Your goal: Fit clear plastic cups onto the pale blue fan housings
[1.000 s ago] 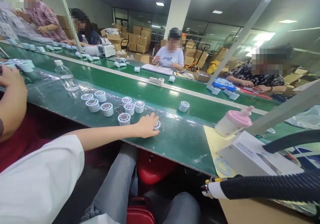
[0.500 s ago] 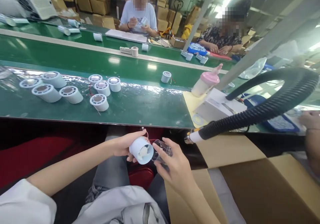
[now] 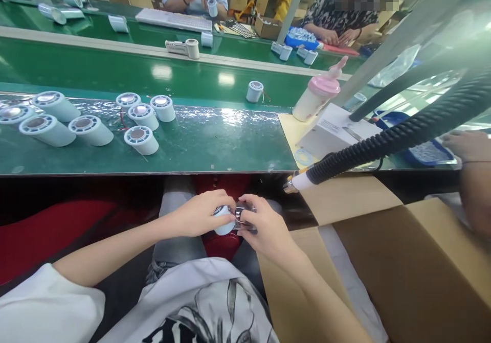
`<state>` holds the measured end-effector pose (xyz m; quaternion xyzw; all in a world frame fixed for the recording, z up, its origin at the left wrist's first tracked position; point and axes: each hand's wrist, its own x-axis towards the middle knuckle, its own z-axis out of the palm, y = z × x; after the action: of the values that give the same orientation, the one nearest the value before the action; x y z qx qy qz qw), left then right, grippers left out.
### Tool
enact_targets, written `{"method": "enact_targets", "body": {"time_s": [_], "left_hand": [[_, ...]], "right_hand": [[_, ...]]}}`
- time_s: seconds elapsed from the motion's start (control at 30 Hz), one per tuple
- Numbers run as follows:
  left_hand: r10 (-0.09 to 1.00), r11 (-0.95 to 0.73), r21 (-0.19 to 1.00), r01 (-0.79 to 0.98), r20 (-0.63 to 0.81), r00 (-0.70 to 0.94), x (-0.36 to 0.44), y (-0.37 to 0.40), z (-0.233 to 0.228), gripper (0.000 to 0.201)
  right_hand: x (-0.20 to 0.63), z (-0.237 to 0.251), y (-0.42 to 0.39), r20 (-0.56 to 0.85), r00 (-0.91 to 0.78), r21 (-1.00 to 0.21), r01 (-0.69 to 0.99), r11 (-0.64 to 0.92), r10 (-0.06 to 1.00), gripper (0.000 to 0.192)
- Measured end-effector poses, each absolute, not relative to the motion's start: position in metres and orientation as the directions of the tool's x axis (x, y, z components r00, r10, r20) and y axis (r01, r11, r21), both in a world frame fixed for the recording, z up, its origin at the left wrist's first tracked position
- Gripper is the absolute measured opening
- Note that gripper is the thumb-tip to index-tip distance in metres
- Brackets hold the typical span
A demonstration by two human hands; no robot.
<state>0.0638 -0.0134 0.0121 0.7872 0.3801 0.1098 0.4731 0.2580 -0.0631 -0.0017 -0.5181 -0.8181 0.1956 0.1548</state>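
Over my lap, my left hand (image 3: 205,212) is closed around a pale blue fan housing (image 3: 224,221), a short cylinder partly covered by the fingers. Close against its right side, my right hand (image 3: 266,225) grips a clear plastic cup-shaped part (image 3: 245,215). Thin wires show between the two pieces; whether the pieces touch I cannot tell. On the bench edge above stand several similar white-blue fan housings (image 3: 141,139), open vents upward, some with red wires. A single fan housing (image 3: 254,92) stands apart to the right.
A black corrugated hose (image 3: 353,143) arches in from the right, its nozzle near the bench edge. Below it sits an open cardboard box (image 3: 402,261). A pink-lidded bottle (image 3: 316,95) and a white box (image 3: 337,131) stand on the bench. Two people work across the green conveyor (image 3: 115,62).
The fan housing has turned so its open end with the blades no longer faces me. My left hand has shifted over its top, and both hands are closer together. The view has tilted down.
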Motion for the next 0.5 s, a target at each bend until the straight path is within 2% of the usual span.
{"method": "enact_targets", "body": {"time_s": [0.1,0.17,0.23,0.33,0.4,0.5], "left_hand": [[0.788,-0.226,0.864,0.450,-0.109,0.605,0.064,-0.020,0.010,0.021],[0.820,-0.161,0.916,0.367,-0.083,0.566,0.064,-0.021,0.004,0.034],[0.834,-0.141,0.944,0.300,-0.050,0.549,0.064,-0.022,-0.005,0.050],[0.834,-0.192,0.947,0.260,0.017,0.552,0.063,-0.023,-0.019,0.062],[0.816,-0.193,0.950,0.244,0.017,0.578,0.062,-0.024,-0.024,0.065],[0.746,-0.096,0.977,0.191,-0.057,0.664,0.060,-0.025,-0.024,0.069]], "right_hand": [[0.259,0.002,-0.066,0.025,-0.332,-0.713,0.655,0.249,0.943,0.010],[0.259,0.006,-0.068,0.039,-0.286,-0.813,0.548,0.196,0.958,0.017],[0.260,0.008,-0.069,0.065,-0.228,-0.860,0.482,0.171,0.971,0.028],[0.263,0.008,-0.069,0.059,-0.135,-0.897,0.427,0.112,0.989,0.031],[0.266,0.004,-0.069,0.007,-0.101,-0.938,0.345,0.042,0.995,0.031],[0.272,-0.004,-0.066,-0.133,-0.060,-0.985,0.120,-0.125,0.989,0.033]]}}
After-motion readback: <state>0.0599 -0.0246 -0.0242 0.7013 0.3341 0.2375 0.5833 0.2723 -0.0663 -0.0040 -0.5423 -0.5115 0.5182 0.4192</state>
